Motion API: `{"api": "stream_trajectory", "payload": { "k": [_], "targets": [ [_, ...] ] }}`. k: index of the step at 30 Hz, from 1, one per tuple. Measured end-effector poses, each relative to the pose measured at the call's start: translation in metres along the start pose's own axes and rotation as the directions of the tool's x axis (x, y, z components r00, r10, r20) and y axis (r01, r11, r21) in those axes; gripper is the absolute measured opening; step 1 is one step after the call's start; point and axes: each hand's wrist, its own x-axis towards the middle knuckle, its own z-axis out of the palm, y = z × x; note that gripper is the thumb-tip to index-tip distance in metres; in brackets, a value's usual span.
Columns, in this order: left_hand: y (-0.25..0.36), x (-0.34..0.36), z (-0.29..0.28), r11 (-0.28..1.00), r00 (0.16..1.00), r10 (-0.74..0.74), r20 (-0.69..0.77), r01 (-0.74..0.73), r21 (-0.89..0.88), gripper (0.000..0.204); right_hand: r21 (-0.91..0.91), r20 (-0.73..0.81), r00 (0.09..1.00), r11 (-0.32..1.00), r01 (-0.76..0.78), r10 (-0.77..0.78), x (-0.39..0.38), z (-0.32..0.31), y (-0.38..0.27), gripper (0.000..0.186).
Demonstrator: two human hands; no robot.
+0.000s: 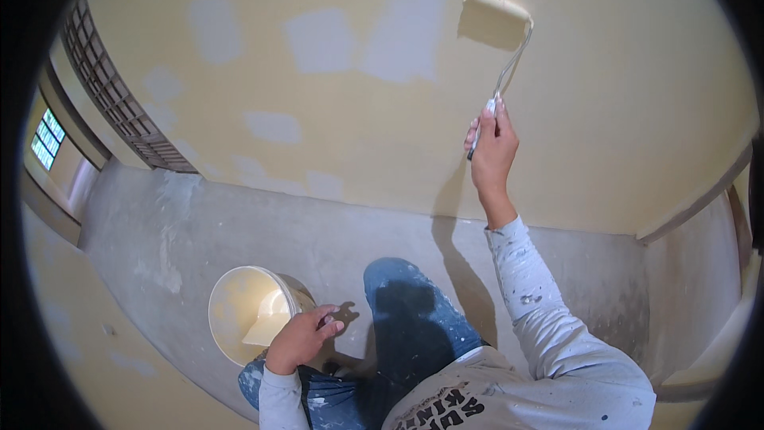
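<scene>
Head view: one paint roller (501, 6) with cream cover, bent wire frame (516, 56) and white handle (491, 105); located right of centre near the top, raised to the cream-yellow wall (589, 127) (whether the cover touches or stands just off is unclear, though its shadow falls right beside it). Right hand (495, 143): fingers wrapped round the handle, arm extended. Left hand (306, 336): loosely curled, thumb and fingers apart, no object visible in it; positioned just beside the rim of one white bucket (235, 310), contact uncertain. Bucket: on the grey floor (374, 227), cream inside, with a brighter patch that is probably paint. Handling, as judged: roller light overall, somewhat heavier toward the far end if the cover is wet; cover soft and likely slippery, frame stiff, handle firm. Best hold: the handle, where the right hand has it, away from the cover. Edges: barred grille (119, 80) at the wall's left; floor line along the wall's foot; brownish edging (696, 209) toward the right. Room: wall surface extends to both sides of the roller, pale patches (321, 40) on the left; below, the bucket and a paint-spotted knee (398, 275) limit any downward swing.
</scene>
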Motion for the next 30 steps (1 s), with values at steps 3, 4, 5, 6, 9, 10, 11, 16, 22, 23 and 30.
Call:
{"api": "stream_trajectory", "payload": {
  "k": [3, 4, 5, 6, 9, 10, 11, 16, 22, 23, 30],
  "targets": [
    [0.001, -0.002, 0.000, 1.000, 1.000, -0.001, -0.012, 0.001, 0.018, 0.052, 0.013, 0.021, 0.998, 0.998, 0.053, -0.054, 0.002, 0.007, -0.006, 0.049],
    [0.001, -0.003, 0.000, 1.000, 1.000, -0.010, -0.010, 0.010, 0.025, 0.052, 0.025, 0.024, 0.997, 0.997, 0.076, -0.077, 0.008, 0.011, -0.011, 0.049],
    [-0.003, -0.003, 0.001, 1.000, 1.000, 0.008, -0.020, -0.007, 0.019, 0.052, 0.039, 0.027, 0.994, 0.994, 0.100, -0.101, 0.018, 0.019, -0.021, 0.049],
    [-0.009, -0.001, 0.004, 0.999, 0.999, 0.031, -0.031, -0.030, 0.013, 0.052, 0.051, 0.028, 0.991, 0.990, 0.129, -0.130, 0.024, 0.022, -0.028, 0.048],
    [-0.011, 0.000, 0.005, 0.999, 0.999, 0.037, -0.030, -0.037, 0.009, 0.052, 0.048, 0.057, 0.993, 0.994, 0.096, -0.099, 0.016, 0.023, -0.032, 0.048],
    [-0.010, 0.000, 0.004, 1.000, 0.999, 0.029, -0.025, -0.029, 0.010, 0.052, 0.041, 0.053, 0.996, 0.997, 0.066, -0.068, 0.010, 0.022, -0.026, 0.048],
    [-0.010, 0.001, 0.004, 0.999, 0.999, 0.033, -0.022, -0.033, 0.014, 0.052, 0.030, 0.046, 0.998, 0.999, 0.036, -0.037, 0.002, 0.020, -0.020, 0.047],
    [-0.008, 0.001, 0.004, 1.000, 1.000, 0.023, -0.015, -0.023, -0.002, 0.050, 0.071, 0.046, 0.991, 0.990, 0.119, -0.122, 0.017, 0.029, -0.032, 0.048],
    [-0.002, 0.001, 0.001, 1.000, 1.000, 0.027, 0.008, -0.027, -0.002, 0.051, 0.048, 0.054, 0.998, 0.999, 0.014, -0.017, -0.003, 0.013, -0.003, 0.049],
    [-0.003, 0.001, 0.001, 1.000, 1.000, 0.027, 0.005, -0.027, 0.006, 0.052, 0.054, 0.043, 0.999, 0.998, -0.018, 0.015, -0.013, 0.009, 0.003, 0.048],
    [-0.004, 0.000, 0.002, 0.999, 1.000, 0.030, 0.005, -0.030, 0.018, 0.053, 0.150, -0.032, 0.996, 0.985, 0.082, -0.078, 0.024, -0.003, -0.012, 0.045]
  ]
}}
